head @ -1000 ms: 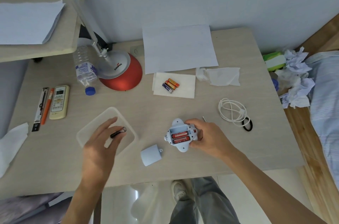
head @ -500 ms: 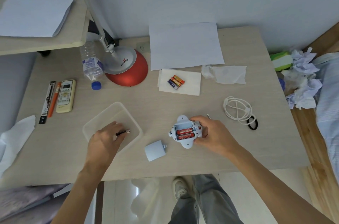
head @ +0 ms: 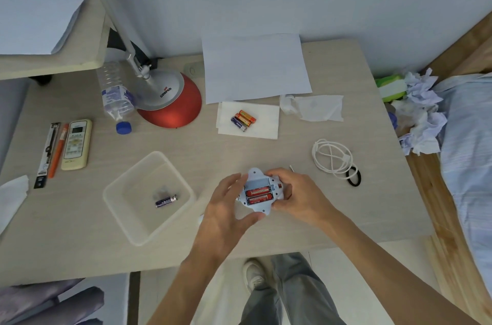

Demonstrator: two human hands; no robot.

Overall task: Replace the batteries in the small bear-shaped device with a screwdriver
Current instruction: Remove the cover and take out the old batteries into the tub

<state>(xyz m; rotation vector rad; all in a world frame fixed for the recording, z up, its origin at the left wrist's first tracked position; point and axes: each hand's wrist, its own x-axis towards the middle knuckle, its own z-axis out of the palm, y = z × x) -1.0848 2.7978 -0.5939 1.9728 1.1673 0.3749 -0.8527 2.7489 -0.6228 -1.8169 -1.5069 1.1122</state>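
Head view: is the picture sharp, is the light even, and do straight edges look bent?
Head view: the light is soft and even, shadows faint; the bear-shaped device and the lettering on the lamp base are sharp; the table edges bow slightly from the wide-angle lens.

You have a pale blue device (head: 259, 209) with two red batteries (head: 258, 195) in it. At its nine o'clock a dark purple battery (head: 165, 201) lies in a milky clear tray (head: 143, 214). At eleven o'clock the lamp base (head: 173, 114) is red under silver.
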